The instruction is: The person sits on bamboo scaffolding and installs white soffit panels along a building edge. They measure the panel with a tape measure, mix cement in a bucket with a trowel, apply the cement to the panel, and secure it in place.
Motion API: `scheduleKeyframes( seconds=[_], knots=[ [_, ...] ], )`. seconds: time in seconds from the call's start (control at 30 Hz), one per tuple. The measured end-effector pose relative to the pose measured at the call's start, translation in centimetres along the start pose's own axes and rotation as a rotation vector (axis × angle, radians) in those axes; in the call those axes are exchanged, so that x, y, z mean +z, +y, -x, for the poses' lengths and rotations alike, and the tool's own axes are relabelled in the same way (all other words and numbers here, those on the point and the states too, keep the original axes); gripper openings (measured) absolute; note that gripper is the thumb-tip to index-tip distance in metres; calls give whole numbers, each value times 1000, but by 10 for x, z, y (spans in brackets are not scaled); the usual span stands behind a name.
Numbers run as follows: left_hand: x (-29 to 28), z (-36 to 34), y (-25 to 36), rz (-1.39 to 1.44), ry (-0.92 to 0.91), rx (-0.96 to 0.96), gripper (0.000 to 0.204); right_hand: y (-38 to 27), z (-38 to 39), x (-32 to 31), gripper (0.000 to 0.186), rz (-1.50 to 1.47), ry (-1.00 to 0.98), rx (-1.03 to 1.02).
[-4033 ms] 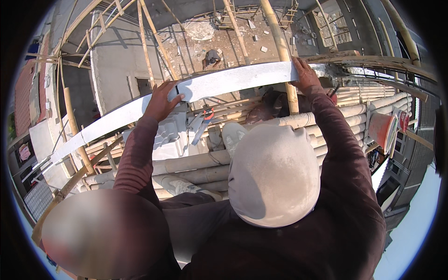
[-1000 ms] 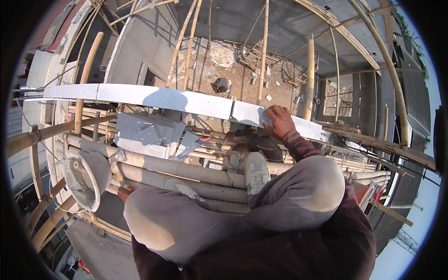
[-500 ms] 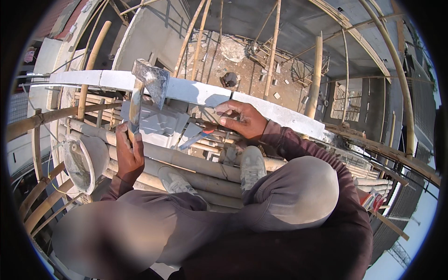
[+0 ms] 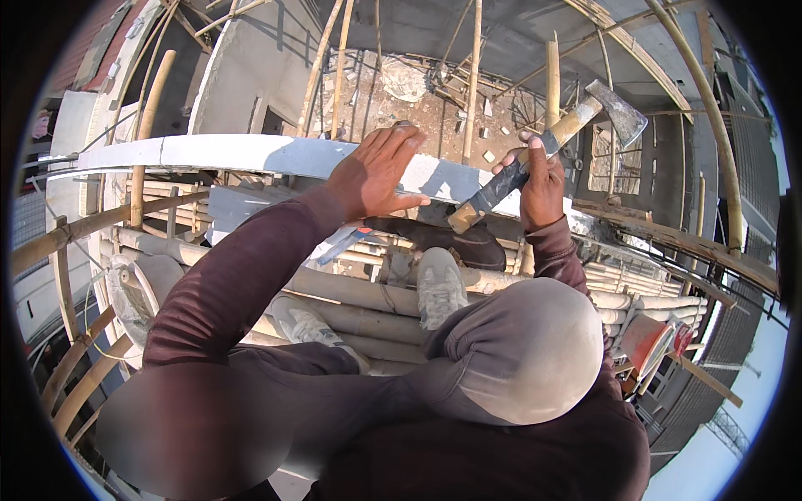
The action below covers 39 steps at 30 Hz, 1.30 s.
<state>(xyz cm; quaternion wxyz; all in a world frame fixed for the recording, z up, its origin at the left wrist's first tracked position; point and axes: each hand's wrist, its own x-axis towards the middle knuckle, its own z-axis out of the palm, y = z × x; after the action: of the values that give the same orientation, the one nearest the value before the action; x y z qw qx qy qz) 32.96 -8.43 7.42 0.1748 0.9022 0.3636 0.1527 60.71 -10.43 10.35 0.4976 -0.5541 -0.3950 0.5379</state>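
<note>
My left hand (image 4: 376, 173) lies palm down over a course of white blocks (image 4: 209, 154), its fingers stretched out and its thumb pointing right along the near side. A hatchet (image 4: 575, 123) is in my right hand (image 4: 545, 190), which is wrapped round the dark-taped part of its wooden handle. The worn metal head is up at the far right, and the handle's butt slants down toward the near left, over the blocks. Below the course, partly hidden by my left forearm, are grey slabs (image 4: 234, 205) and a flat blue tool (image 4: 338, 245) with an orange-red part.
My shoes (image 4: 441, 288) stand on bamboo poles (image 4: 334, 288) lashed as a platform. A pale bucket (image 4: 134, 305) hangs or stands at the left, and a red bucket (image 4: 647, 344) is at the right. Upright bamboo poles (image 4: 473, 79) rise beyond the blocks, above a rubble-strewn floor far below.
The hatchet has passed from my left hand to my right and swung over to the right. My left hand has come across onto the blocks, where my right hand was.
</note>
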Motion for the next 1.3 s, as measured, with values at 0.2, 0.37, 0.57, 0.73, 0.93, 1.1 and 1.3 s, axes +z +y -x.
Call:
scheduleKeyframes(
  seconds=[0.2, 0.37, 0.57, 0.73, 0.93, 1.1, 1.3],
  knots=[
    [62, 6, -40, -125, -145, -179, 100, 60, 85, -35, 45, 720, -42, -50],
    [75, 10, -58, -97, -306, -163, 93, 89, 108, -11, 33, 856, -272, 49],
    [81, 12, -64, -144, -302, -131, 89, 47, 70, 17, 39, 773, -278, -237],
    [96, 23, -72, -149, -125, -71, 83, 57, 66, -10, 46, 646, -226, -521],
    [87, 12, -67, -101, -263, -106, 89, 89, 68, 4, 36, 1160, -403, 16],
    [88, 14, -67, -201, -303, -122, 89, 52, 60, 16, 39, 1064, -404, -26],
    [95, 19, -68, -247, -186, -94, 89, 57, 63, -7, 37, 794, -347, -483]
  ],
)
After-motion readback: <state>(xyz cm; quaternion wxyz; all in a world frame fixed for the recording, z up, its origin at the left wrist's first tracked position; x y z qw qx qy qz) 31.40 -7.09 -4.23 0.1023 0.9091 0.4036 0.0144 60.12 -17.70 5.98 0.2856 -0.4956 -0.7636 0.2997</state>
